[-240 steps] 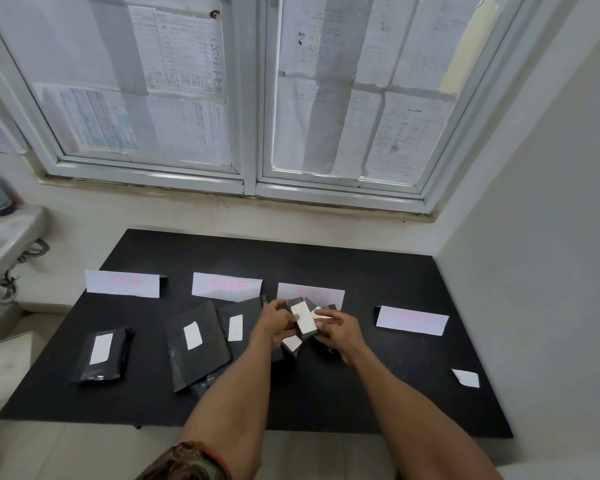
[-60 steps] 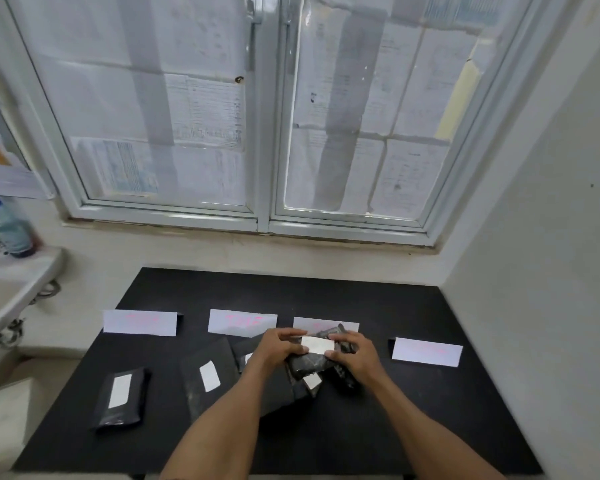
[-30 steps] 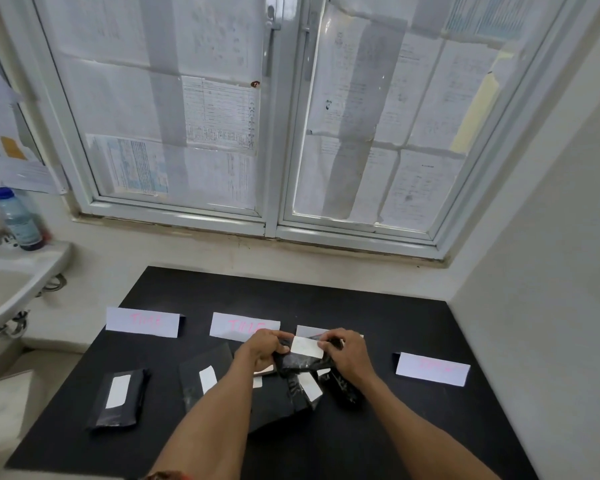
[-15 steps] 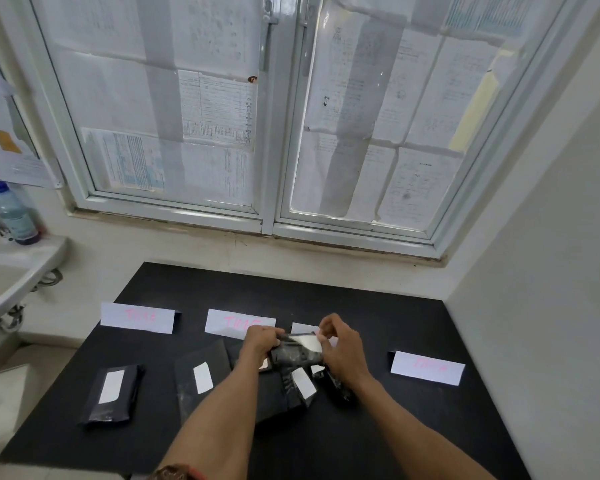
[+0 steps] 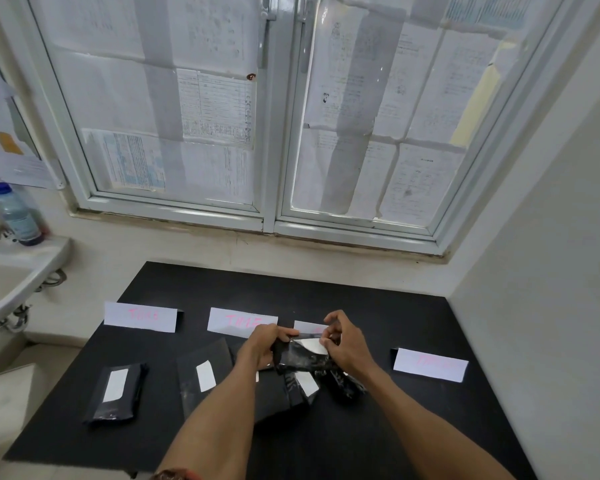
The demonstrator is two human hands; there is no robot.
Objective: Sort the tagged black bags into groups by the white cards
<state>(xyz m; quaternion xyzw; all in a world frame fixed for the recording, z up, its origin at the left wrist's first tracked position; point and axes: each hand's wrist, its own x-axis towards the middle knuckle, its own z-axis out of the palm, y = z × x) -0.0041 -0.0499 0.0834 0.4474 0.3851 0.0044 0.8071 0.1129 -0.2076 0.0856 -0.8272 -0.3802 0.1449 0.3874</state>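
Here, the left hand (image 5: 260,344) and right hand (image 5: 349,346) had fingers (image 5: 282,332) clamped on the black bag (image 5: 300,358) just before the third white card (image 5: 305,326), where its curled tag (image 5: 313,346) risked misreading and misfiling.

One view only — the camera on my head, looking forward and down across the black table (image 5: 326,292) from its near edge. It sits close, yet wide enough to catch the window (image 5: 274,133) beyond the table's far edge; my left hand (image 5: 260,348) and right hand (image 5: 347,344) meet over the table's middle.
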